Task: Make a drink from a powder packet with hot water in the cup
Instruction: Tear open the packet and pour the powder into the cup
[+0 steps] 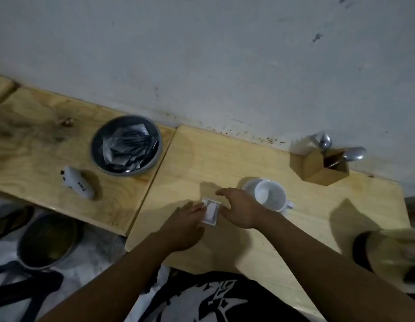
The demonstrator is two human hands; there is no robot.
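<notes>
Left hand (186, 223): fingers extended and loosely spread, tips resting on the left edge of the powder packet (210, 213); no closed grip is evident. Right hand (240, 209): fingers open and arched over the packet's right edge, thumb side nearest it, nothing held.

The packet lies flat on the table (225, 154) directly between the two hands, its long axis running roughly from the person toward the wall. Both hands are equally close; a pinch from either side appears feasible.

The white cup (270, 196) lies just beyond the right hand, tipped on its side with its mouth facing the camera; it must be righted before pouring. Behind it, a wooden holder (318, 167) carries spoons (354, 154). Well to the left, a grey bowl (97, 147) holds more packets, with a small white device (77, 184) beside it. A blurred vessel (392, 254) sits at the right edge. Nothing obstructs the packet.
</notes>
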